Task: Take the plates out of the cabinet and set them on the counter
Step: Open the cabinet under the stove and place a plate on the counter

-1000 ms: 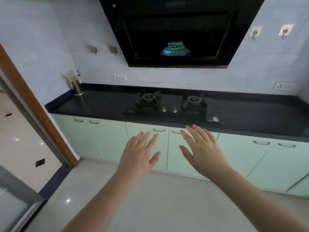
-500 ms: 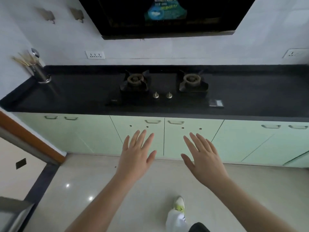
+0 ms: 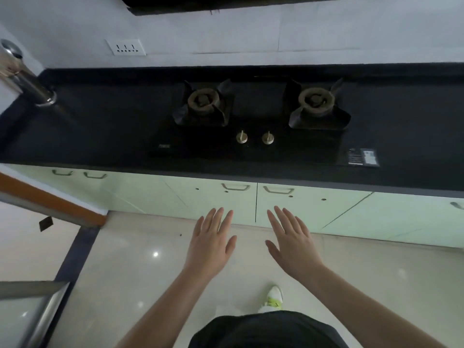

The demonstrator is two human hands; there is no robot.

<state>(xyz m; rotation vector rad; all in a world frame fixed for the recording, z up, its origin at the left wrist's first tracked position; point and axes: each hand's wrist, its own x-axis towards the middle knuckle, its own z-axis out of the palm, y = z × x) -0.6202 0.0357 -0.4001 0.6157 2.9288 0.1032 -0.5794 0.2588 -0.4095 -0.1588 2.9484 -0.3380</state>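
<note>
Pale green base cabinets [image 3: 216, 204] run under a black counter [image 3: 100, 136], and all their doors are closed. No plates are visible. My left hand [image 3: 213, 239] is stretched out with straight spread fingers, holding nothing, just below the handle [image 3: 236, 187] of the door left of centre. My right hand [image 3: 291, 237] is likewise flat and empty, below the handle [image 3: 278, 190] of the neighbouring door. Neither hand touches a door.
A two-burner gas hob [image 3: 253, 114] with two knobs is set in the counter. A steel utensil holder [image 3: 27, 81] stands at the far left. A wall socket [image 3: 125, 47] sits above. An orange door frame [image 3: 50, 199] is on the left; my shoe [image 3: 273, 297] is on the tiled floor.
The view has come closer to the counter and tilted downward. Both hands stay open and have drawn nearer to the two middle cabinet doors.
</note>
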